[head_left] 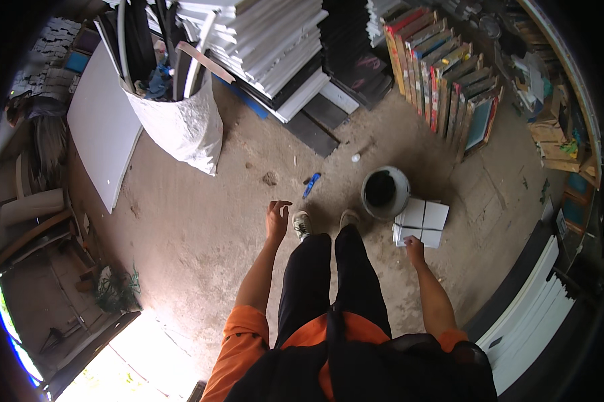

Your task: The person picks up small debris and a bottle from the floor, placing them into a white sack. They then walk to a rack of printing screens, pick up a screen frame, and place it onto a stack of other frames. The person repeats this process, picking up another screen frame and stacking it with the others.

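My left hand (277, 220) hangs over the floor with loosely bent fingers apart and nothing in it. Just ahead of my shoes lies a blue-handled tool (311, 185), its exact kind too small to tell. To the right, my right hand (414, 249) is curled at the near edge of a stack of white sheets (430, 216) bound crosswise with a dark strap. What those fingers pinch, if anything, is hidden. Beside the stack, touching or nearly so, stands a grey bucket (401, 201) with a dark inside.
A white sack (181, 127) stuffed with strips stands at front left beside a leaning white board (101, 127). Ahead are piled white sheets (275, 40) and a row of wooden frames (442, 74). A small white object (355, 158) lies on the concrete floor (208, 208).
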Demonstrator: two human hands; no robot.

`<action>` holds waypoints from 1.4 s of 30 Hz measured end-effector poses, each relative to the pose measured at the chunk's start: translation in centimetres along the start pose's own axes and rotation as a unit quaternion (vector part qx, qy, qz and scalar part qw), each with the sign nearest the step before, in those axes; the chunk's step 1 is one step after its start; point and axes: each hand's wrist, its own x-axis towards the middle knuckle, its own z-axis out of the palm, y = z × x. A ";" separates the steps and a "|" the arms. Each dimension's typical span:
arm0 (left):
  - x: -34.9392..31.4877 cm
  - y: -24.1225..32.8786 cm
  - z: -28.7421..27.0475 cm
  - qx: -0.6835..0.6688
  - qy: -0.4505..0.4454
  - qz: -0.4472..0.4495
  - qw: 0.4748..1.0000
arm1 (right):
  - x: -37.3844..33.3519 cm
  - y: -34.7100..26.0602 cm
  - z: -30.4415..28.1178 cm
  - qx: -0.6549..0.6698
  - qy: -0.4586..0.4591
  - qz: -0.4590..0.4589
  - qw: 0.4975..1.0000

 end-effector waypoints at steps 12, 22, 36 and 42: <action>0.0 -19.4 13.2 -0.019 -0.098 -0.095 0.990 | 13.6 -6.3 23.1 0.014 -0.005 -0.195 0.981; 5.7 -35.7 22.4 0.034 0.039 -0.081 0.995 | 25.2 -13.5 41.8 -0.024 -0.037 -0.381 0.923; 14.3 -41.3 26.7 0.166 -0.033 0.219 0.961 | 30.6 -10.3 49.5 -0.055 -0.050 -0.600 0.796; 19.4 -36.4 26.9 0.165 -0.040 0.258 0.951 | 31.6 -10.8 44.1 0.049 0.032 -0.545 0.836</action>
